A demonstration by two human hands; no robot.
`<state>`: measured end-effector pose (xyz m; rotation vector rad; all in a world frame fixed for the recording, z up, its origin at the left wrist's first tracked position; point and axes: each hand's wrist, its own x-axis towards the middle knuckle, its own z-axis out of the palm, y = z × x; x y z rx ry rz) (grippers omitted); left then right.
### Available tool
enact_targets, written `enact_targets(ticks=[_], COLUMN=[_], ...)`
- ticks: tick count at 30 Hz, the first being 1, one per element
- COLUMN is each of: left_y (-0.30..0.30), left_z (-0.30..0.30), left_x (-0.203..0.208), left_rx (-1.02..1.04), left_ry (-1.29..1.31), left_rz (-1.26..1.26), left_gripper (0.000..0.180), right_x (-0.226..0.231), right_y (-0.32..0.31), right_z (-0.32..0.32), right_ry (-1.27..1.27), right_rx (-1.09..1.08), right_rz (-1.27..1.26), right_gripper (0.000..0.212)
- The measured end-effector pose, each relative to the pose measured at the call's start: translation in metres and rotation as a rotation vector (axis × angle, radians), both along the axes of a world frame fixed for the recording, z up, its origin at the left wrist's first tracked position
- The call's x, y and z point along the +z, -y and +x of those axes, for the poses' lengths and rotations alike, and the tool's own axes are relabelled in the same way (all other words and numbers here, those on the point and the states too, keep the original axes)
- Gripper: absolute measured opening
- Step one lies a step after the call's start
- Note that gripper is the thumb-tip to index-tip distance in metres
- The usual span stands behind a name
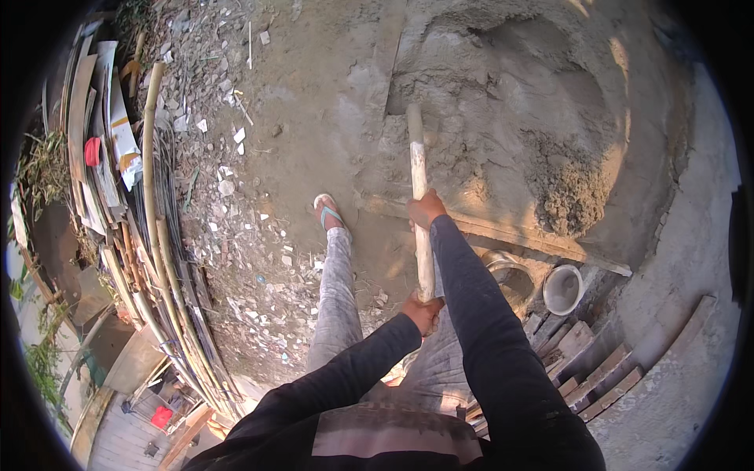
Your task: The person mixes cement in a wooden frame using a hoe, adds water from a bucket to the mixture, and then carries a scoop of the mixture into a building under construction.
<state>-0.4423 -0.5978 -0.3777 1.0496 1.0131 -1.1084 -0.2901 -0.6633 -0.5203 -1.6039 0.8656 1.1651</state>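
My right hand (426, 209) is wrapped round the middle of a long wooden handle (419, 169). Lower down, close to my body, my left hand (422, 312) grips the handle's near end. The far end is coated grey and runs into wet mortar (471, 118). Whatever head the tool has is hidden there, so I cannot tell a shovel from a hoe. A mound of rough, sandy mix (577, 192) lies to the right of the handle. Beneath my right forearm, a wooden board (518, 231) borders the wet area.
Two buckets (564, 289) stand right of my right forearm, near stacked planks or bricks (605, 377). Bamboo poles (153, 180) and scrap boards are piled at the left. Broken tile pieces (259, 314) litter the ground beside my sandalled foot (328, 212).
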Motion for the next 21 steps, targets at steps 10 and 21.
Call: enact_targets(ticks=[10, 21], left_y=[0.052, -0.091], left_z=[-0.084, 0.106], left_x=[0.053, -0.103], left_rx=[-0.337, -0.434], left_ry=[0.005, 0.286], left_rz=[-0.112, 0.073], left_gripper=[0.043, 0.038], right_x=[0.068, -0.027], right_y=[0.104, -0.023], right_z=[-0.112, 0.124], right_ry=[0.290, 0.427], right_rx=[-0.132, -0.350], right_rz=[-0.218, -0.122], right_gripper=[0.031, 0.042])
